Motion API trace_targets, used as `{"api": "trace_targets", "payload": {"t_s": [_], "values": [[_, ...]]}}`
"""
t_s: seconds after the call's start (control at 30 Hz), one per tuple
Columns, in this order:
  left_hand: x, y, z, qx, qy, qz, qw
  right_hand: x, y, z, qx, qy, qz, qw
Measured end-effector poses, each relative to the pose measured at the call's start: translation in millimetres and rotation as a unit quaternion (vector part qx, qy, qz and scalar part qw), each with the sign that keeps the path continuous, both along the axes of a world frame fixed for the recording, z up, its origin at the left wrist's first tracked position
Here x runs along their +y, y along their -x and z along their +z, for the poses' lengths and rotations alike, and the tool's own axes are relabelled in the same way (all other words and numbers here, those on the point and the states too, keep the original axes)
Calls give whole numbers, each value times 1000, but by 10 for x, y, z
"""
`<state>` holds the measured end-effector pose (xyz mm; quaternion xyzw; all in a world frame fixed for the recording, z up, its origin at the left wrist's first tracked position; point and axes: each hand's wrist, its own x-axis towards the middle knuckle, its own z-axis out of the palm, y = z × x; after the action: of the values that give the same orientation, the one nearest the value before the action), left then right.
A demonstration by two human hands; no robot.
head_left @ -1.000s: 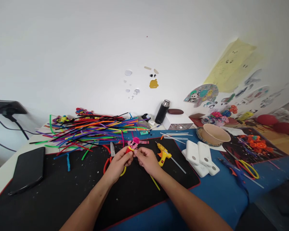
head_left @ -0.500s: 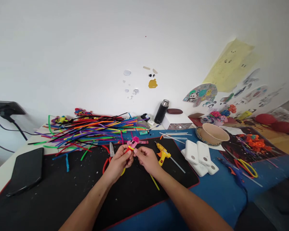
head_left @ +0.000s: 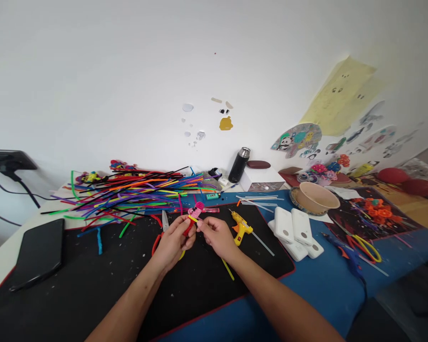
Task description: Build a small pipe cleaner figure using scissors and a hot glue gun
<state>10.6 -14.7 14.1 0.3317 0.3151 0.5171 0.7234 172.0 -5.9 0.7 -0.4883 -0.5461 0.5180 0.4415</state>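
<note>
My left hand [head_left: 174,240] is closed around a small pipe-cleaner figure [head_left: 196,209] with a pink head and a red body. A yellow band circles it below the head. Thumb and fingertips of my right hand [head_left: 216,233] are pinched at the side of this band, on a yellow pipe cleaner [head_left: 228,269] whose tail shows below the hand. Scissors [head_left: 165,220] with red handles lie partly hidden behind my left hand. Just right of my right hand lies a yellow glue gun [head_left: 241,227] with a clear glue stick in its back.
Many coloured pipe cleaners [head_left: 128,194] are heaped at the back left, a dark phone-like slab [head_left: 39,254] before them. A black flask [head_left: 239,165] stands by the wall. White devices [head_left: 292,228], a beige bowl [head_left: 317,197] and yellow-handled scissors [head_left: 367,248] sit to the right.
The figure has tilted and turned slightly in my left hand, its head a little lower and more of the red body showing. Both hands otherwise stay nearly in place.
</note>
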Motion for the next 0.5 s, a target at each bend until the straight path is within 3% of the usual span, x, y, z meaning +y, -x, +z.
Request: {"api": "trace_targets", "payload": {"t_s": [0.27, 0.5], "values": [[-19, 38, 54, -34, 4, -37, 999, 0, -5, -28, -1, 1, -1, 1000], [-20, 38, 12, -25, -8, -49, 998, -2, -19, -31, -4, -2, -1, 1000]]}}
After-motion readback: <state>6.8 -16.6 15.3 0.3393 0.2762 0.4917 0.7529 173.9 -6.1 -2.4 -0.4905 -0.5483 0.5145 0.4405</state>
